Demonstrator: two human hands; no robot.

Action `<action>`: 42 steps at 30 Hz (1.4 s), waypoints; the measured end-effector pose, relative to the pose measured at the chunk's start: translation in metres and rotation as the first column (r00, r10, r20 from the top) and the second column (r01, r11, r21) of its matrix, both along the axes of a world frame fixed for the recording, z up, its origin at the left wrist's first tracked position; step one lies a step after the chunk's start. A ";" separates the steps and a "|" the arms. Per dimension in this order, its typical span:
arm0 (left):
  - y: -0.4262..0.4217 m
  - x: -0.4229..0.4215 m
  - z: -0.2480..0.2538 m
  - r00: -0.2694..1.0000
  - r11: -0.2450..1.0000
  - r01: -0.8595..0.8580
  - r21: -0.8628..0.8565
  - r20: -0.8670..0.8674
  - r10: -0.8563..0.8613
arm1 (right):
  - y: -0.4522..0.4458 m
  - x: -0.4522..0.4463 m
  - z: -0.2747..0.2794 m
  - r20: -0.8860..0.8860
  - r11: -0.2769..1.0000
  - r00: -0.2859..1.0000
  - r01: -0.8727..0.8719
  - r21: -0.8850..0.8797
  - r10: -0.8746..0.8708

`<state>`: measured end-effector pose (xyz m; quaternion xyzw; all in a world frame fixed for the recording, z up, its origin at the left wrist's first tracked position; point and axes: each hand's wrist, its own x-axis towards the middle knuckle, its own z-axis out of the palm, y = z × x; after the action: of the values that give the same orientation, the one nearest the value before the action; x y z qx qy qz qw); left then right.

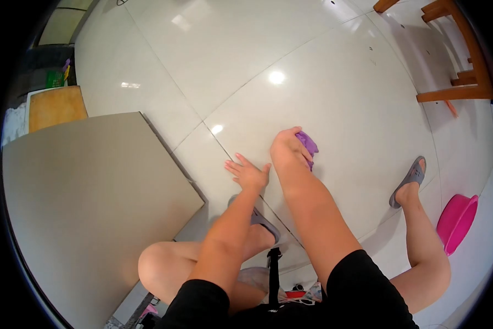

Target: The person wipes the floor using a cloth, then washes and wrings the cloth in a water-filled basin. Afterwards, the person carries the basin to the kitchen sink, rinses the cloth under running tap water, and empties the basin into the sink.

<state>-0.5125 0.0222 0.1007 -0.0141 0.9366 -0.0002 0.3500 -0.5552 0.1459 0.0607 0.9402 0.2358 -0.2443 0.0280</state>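
Observation:
My right hand (pixel 291 147) is closed around a crumpled purple cloth (pixel 308 143), low over the glossy tiled floor (pixel 345 104). Part of the cloth is hidden behind the fingers and palm. To the left, my left hand (pixel 248 172) is spread out with its fingers apart and nothing in it. It is at floor level near a dark tile seam, though I cannot tell how firmly it touches the tile.
A pink basin (pixel 458 223) stands at the right beyond my slippered foot (pixel 411 181). A wooden chair (pixel 459 92) is at the upper right. On the left, a large beige cabinet panel (pixel 93 203) juts out, with a wooden board (pixel 57 108) behind it.

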 end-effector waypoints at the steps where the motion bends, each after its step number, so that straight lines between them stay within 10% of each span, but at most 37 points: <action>1: 0.000 0.000 0.000 1.000 1.000 -0.003 0.000 -0.002 0.003 | -0.001 0.000 -0.001 0.021 0.993 0.995 -0.097 0.070 0.095; 8: -0.002 0.000 0.007 0.999 0.998 -0.016 0.058 0.034 0.014 | -0.001 0.034 -0.007 0.336 0.584 0.716 -0.695 0.419 0.612; 9: -0.003 0.000 0.006 0.999 0.998 -0.017 0.067 0.034 0.014 | 0.006 0.044 -0.002 0.346 0.297 0.498 -0.817 0.495 0.795; 10: -0.004 -0.001 0.004 0.999 0.997 -0.025 0.070 0.039 0.022 | 0.017 0.053 -0.002 0.351 0.289 0.490 -0.822 0.491 0.798; 12: -0.006 0.000 0.002 1.000 0.998 -0.011 0.062 0.025 0.010 | 0.045 0.069 -0.003 0.357 -0.356 -0.176 -0.764 0.538 0.918; 16: -0.004 0.000 0.004 0.999 0.998 -0.020 0.058 0.035 0.018 | 0.070 0.090 0.001 0.263 -0.559 -0.509 -0.608 0.563 0.819; 20: -0.003 -0.001 0.003 1.000 1.000 0.010 0.014 0.028 -0.011 | 0.044 0.104 -0.017 0.205 -0.486 -0.495 -0.547 0.681 0.844; 22: -0.003 -0.002 0.002 1.000 1.000 0.017 0.008 0.021 -0.017 | 0.019 0.095 -0.018 0.041 -0.237 -0.376 -0.491 0.838 0.926; 29: -0.001 0.004 -0.007 0.998 0.997 0.059 -0.051 0.021 -0.058 | -0.015 0.070 0.000 0.189 -0.482 -0.490 -0.586 0.652 0.851; 42: -0.003 0.000 -0.015 0.997 0.999 0.013 -0.031 0.071 -0.011 | 0.095 0.186 -0.010 0.188 -0.212 -0.122 -0.778 0.592 0.975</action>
<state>-0.5125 0.0195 0.0852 -0.0140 0.9235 -0.0176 0.3829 -0.3688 0.2412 0.0507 0.3590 0.8985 -0.2287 -0.1074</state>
